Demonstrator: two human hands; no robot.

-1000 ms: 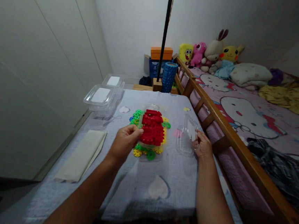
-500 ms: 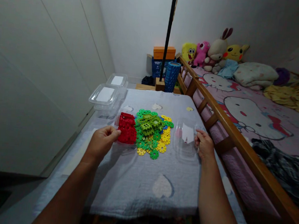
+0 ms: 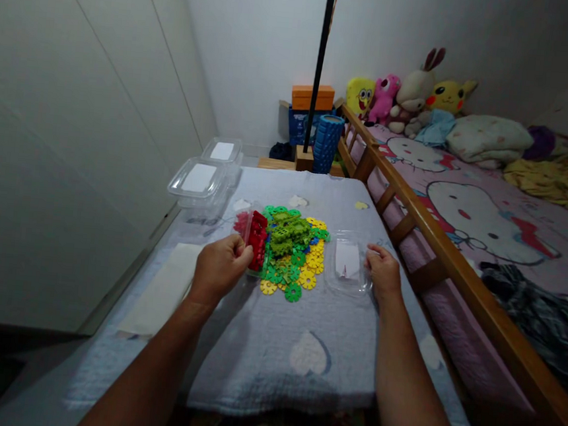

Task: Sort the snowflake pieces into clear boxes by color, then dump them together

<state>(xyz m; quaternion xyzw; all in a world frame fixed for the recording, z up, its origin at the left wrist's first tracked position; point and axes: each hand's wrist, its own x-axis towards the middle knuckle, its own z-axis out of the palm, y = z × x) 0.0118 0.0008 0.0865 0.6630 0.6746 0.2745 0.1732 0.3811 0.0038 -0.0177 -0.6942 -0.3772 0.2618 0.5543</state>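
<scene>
My left hand (image 3: 222, 267) pinches the near-left edge of a clear plastic box, which is tipped on its side toward the middle. Red interlocking plastic pieces (image 3: 257, 242) fill it, its open side facing a pile of loose pieces. In that pile, olive-green square pieces (image 3: 287, 230) lie on top of green and yellow notched discs (image 3: 308, 280), with a little blue between. A clear plastic lid (image 3: 330, 282) bearing a white paper label (image 3: 347, 261) lies flat to the right. Beside its right edge is my right hand (image 3: 383, 269), fingers slightly apart and holding nothing.
Two lidded clear boxes (image 3: 197, 179) stand at the table's far left. A pale folded cloth or sheet (image 3: 160, 295) lies near the left edge. Along the right runs a wooden bed rail (image 3: 413, 211). Behind the table rises a black pole (image 3: 319, 70).
My left hand has moved right and tipped the box of red pieces toward the pile. The lid has gone from tilted to flat, and my right hand has let go of it.
</scene>
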